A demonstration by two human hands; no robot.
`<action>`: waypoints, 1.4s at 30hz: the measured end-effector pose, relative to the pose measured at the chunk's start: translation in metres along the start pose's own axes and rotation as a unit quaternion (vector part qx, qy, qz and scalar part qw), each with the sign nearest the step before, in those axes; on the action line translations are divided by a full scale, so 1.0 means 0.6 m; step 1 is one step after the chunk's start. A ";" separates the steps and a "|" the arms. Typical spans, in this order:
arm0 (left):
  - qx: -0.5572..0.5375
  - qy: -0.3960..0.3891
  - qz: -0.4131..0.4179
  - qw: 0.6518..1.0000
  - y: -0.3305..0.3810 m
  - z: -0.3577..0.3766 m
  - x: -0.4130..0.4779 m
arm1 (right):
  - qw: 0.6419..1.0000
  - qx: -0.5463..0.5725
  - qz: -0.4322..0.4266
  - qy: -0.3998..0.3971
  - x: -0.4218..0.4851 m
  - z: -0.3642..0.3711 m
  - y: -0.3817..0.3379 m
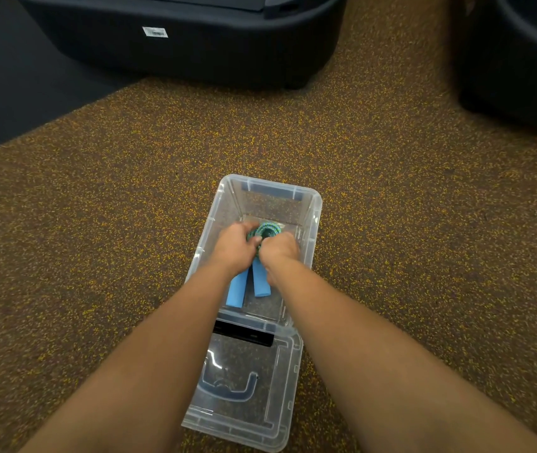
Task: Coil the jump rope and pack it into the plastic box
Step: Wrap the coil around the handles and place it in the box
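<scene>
Most of the coiled jump rope (pixel 265 230) is hidden under the left hand (pixel 236 245) and right hand (pixel 278 250), both clenched around it. Finger detail is blurred. The plastic box (pixel 314 204) sits mid-frame on a speckled brown-yellow floor (pixel 97 223), its lid (pixel 280 413) just below. Dark machine bases (pixel 195 53) are cut off along the top. Inside the box, the blue handles (pixel 237 291) lie side by side, their long axes pointing toward the frame's bottom edge.

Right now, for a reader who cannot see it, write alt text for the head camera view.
A left hand and a right hand grip a coiled green jump rope inside an open clear plastic box on a speckled floor. Its blue handles point toward the person; the clear lid lies nearer.
</scene>
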State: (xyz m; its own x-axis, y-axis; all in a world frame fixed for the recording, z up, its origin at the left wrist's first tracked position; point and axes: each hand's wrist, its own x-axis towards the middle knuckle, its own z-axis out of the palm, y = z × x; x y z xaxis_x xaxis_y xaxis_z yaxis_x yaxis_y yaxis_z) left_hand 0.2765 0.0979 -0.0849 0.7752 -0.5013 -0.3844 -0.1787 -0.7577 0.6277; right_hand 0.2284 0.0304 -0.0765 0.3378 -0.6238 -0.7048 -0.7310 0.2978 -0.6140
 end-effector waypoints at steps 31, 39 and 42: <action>0.078 -0.078 0.041 0.993 -0.012 0.003 -0.010 | 0.940 -0.320 -0.117 -0.007 -0.017 -0.001 -0.005; 0.120 -0.077 0.041 0.989 -0.008 -0.008 -0.018 | 0.931 -0.342 -0.124 -0.037 -0.029 -0.014 -0.016; 0.116 -0.062 0.042 0.990 -0.003 -0.014 -0.025 | 0.944 -0.306 -0.119 -0.033 -0.035 -0.022 -0.019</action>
State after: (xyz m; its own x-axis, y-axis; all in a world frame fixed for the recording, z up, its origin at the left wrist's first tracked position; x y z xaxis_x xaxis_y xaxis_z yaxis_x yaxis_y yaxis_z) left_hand 0.2703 0.1101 -0.0746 0.6732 -0.6037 -0.4271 -0.3856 -0.7793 0.4939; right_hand 0.2216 0.0306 -0.0499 0.5568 -0.5679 -0.6062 -0.8287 -0.3299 -0.4521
